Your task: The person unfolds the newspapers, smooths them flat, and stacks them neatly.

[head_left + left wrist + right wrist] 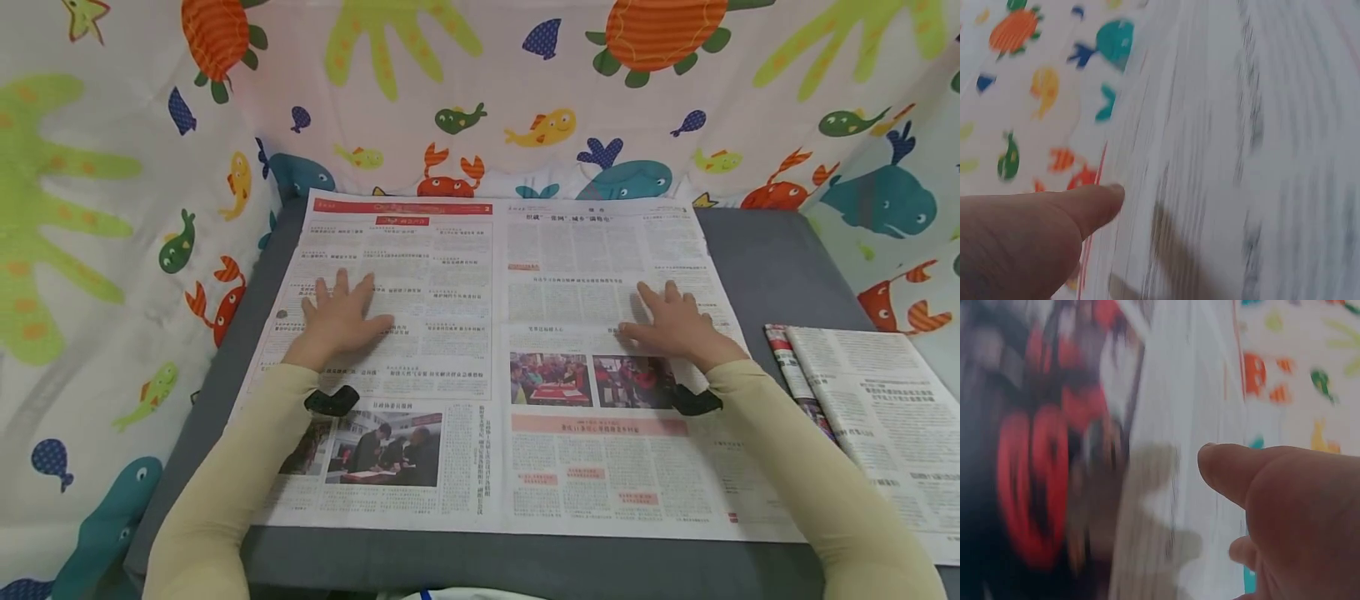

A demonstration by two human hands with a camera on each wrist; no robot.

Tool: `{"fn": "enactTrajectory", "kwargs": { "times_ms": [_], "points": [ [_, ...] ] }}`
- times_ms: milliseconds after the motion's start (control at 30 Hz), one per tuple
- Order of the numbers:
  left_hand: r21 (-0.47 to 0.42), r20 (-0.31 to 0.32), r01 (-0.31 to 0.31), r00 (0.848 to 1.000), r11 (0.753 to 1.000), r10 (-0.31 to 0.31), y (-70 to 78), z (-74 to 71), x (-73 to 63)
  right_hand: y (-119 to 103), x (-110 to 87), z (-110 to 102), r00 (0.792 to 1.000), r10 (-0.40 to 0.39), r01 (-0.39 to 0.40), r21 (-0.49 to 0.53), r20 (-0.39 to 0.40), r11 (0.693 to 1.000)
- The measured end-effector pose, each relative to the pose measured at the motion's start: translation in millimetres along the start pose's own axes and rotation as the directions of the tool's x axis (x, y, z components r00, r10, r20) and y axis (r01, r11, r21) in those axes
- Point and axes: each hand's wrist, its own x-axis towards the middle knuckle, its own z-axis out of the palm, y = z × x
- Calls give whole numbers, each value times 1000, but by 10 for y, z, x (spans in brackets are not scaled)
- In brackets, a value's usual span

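Observation:
An opened newspaper sheet [499,467] lies spread over the grey table, a fold line running down its middle. On its left page my left hand [341,321] is spread, fingers apart and pointing away from me. My right hand [675,325] is over the right page, fingers also spread, just above two printed photos. In the left wrist view the thumb of the left hand [1035,237] stretches over printed text. The right wrist view has the right hand [1297,500] with its thumb out beside a blurred red and dark photo. Neither hand grips anything.
A folded newspaper stack [885,400] lies at the table's right side. Grey table [525,567] surface shows along the front and both sides. A cloth [495,83] printed with sea animals hangs behind and at both sides. Black bands [332,402] circle the wrists.

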Motion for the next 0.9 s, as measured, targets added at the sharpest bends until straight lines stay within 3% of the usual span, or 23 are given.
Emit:
{"fn": "enactTrajectory", "kwargs": {
  "times_ms": [100,233,367,600,900],
  "points": [
    [-29,61,2,998,1000,0,207,88,-22,-146,22,81,1000,-20,20,-12,15,1000],
    [-38,115,54,992,998,-49,279,177,-36,-200,22,186,999,4,-3,-37,33,999],
    [-44,101,72,993,996,-67,201,188,-18,-181,18,220,1000,17,-16,-43,26,999],
    [-33,79,137,988,990,-134,-74,136,4,-2,-50,149,997,59,-60,21,48,998],
    [-21,95,146,985,989,-144,-128,131,15,59,-33,165,996,67,-67,11,53,998]
  ]
}}
